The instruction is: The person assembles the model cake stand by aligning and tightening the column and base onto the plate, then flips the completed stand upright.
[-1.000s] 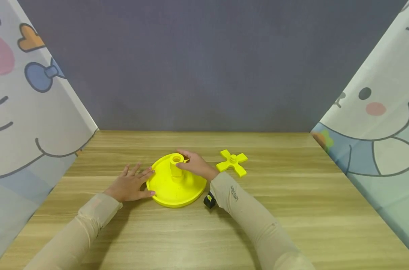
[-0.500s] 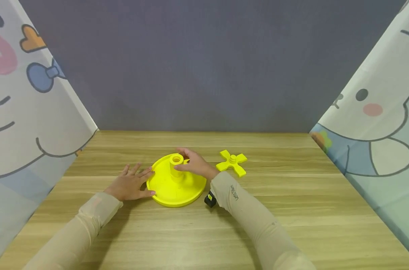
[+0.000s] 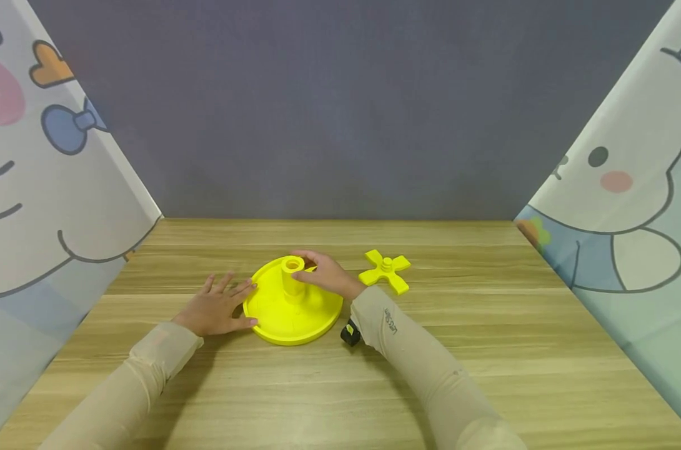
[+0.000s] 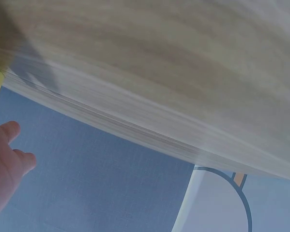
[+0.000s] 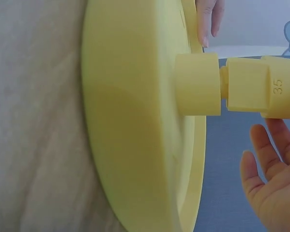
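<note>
A round yellow base disc (image 3: 278,315) lies on the wooden table, with an upright yellow post (image 3: 292,275) at its centre. My left hand (image 3: 219,305) lies flat on the table, its straight fingers touching the disc's left rim. My right hand (image 3: 318,272) reaches in from the right, and its thumb and index finger curl round the top of the post. In the right wrist view the post's upper piece (image 5: 253,87) bears the number 35, the other right fingers (image 5: 266,154) hang just off it, and the left fingertips (image 5: 205,21) show at the disc rim (image 5: 195,159).
A yellow cross-shaped piece (image 3: 387,270) lies on the table to the right of the disc. A small black device (image 3: 350,333) sits under my right wrist. Cartoon-printed panels (image 3: 48,187) close both sides, with a grey wall behind. The left wrist view shows only blurred table and wall.
My right hand's fingers have shifted slightly on the post top. The left hand, disc and cross piece have stayed put.
</note>
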`<state>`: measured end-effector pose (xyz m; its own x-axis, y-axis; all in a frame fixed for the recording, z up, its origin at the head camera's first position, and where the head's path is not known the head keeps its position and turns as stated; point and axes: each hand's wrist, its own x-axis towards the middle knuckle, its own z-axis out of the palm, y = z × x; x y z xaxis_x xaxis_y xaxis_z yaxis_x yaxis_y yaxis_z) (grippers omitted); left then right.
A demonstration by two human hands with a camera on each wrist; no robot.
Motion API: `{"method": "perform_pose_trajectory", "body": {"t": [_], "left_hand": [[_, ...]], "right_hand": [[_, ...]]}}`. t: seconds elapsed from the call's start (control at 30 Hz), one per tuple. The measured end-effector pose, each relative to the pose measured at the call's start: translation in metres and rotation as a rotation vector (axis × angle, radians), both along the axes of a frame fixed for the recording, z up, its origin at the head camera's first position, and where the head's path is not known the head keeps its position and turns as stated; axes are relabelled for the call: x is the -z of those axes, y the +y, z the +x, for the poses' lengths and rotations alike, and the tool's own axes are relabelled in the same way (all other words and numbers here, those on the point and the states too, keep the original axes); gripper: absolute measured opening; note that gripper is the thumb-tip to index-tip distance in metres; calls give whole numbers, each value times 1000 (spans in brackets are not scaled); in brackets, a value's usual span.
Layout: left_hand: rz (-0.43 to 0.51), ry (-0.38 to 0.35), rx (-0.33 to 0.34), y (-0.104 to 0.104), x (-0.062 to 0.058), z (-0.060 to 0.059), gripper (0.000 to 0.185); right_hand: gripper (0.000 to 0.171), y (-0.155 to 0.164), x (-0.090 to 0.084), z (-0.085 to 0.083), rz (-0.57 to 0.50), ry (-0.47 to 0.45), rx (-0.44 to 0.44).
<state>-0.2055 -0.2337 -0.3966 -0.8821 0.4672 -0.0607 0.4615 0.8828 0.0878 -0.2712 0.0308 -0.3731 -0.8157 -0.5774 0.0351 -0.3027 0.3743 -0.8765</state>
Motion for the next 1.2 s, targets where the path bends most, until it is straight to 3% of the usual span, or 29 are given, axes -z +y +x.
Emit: {"method": "perform_pose_trajectory", "body": {"t": [0.3,0.47,0.63,0.87,1.2], "left_hand": [[-5,19,11,0,0,0,83],[-1,12,13,1,-1,0,83],[-2,22,18,1,-1,0,83],[4,29,12,0,1,2,82],[-1,32,12,0,0,1,82]], "right_hand": [[50,-6,4,2,-43,11,95],[57,-5,4,2,-12,1,59],[50,-4,2,3,6,10,23],[42,-6,2,6,2,3,68],[52,-8,3,4,4,11,78]]}}
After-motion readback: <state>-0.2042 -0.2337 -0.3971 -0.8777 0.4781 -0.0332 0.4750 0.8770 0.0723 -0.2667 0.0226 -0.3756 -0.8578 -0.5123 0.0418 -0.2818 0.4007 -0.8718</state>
